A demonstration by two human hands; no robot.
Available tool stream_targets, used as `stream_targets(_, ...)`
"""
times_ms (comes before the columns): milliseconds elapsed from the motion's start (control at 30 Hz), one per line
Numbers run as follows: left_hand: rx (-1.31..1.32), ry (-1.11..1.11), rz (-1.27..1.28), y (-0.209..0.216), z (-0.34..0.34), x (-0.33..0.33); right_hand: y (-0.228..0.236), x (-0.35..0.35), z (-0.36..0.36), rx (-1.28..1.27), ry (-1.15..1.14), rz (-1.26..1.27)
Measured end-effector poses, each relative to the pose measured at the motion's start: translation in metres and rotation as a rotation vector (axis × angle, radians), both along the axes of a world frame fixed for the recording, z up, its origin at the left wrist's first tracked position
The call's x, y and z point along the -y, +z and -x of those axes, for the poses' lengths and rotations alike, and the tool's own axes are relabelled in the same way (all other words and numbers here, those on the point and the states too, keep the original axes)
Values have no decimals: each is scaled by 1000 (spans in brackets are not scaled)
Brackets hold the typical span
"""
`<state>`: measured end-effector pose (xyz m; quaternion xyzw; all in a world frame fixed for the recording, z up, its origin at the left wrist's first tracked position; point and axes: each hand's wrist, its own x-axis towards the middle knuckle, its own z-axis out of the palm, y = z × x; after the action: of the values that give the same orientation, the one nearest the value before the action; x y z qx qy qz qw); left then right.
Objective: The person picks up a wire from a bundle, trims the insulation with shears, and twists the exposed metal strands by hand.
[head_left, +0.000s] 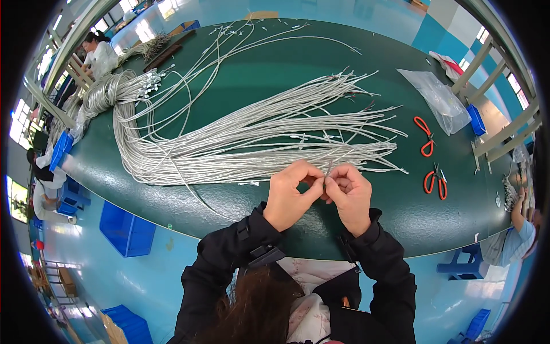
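Note:
Near the front edge of the green table, my left hand point(294, 192) and my right hand point(349, 196) meet fingertip to fingertip. Both are closed in a pinch on the end of a thin grey cable point(329, 165), of which only a short piece shows above the fingers. Just beyond them lies a large fanned bundle of silvery-grey cables point(229, 155), with stripped, dark or reddish wire tips at its right end. At the left the bundle bends back into a tied coil point(106, 94) with white connectors point(152, 83) at its ends.
On the right of the table point(395, 212) lie two red-handled scissors or snips point(425, 136) point(435, 182) and a clear plastic bag point(435, 97). Small blue bins point(475, 119) point(61, 150) sit at the table's edges. A blue crate point(126, 229) stands on the floor. Other people work at both sides.

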<state>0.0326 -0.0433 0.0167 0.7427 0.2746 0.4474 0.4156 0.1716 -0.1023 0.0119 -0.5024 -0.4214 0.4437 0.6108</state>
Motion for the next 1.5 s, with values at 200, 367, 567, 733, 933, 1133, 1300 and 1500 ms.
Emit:
stream_targets(200, 309, -168, 643, -11, 4, -8, -3, 0, 1, -49, 40, -80)
stream_targets(367, 263, -74, 578, -4, 2, -5, 1, 0, 3, -85, 4, -16)
stream_targets(567, 62, -25, 149, -1, -1, 2, 1, 1, 0, 4, 23, 13)
stream_targets(733, 205, -146, 492, -5, 3, -2, -2, 3, -1, -1, 51, -32)
stream_targets(933, 315, -142, 674, -5, 4, -7, 3, 1, 3, -117, 7, -47)
stream_targets(1133, 144, -57, 313, -2, 1, 1, 0, 1, 2, -29, -18, 2)
stream_targets(1300, 214, -121, 535, -6, 1, -1, 1, 2, -1, -65, 36, -3)
stream_targets(1500, 57, 66, 10, 2, -4, 5, 2, 2, 2, -54, 5, 18)
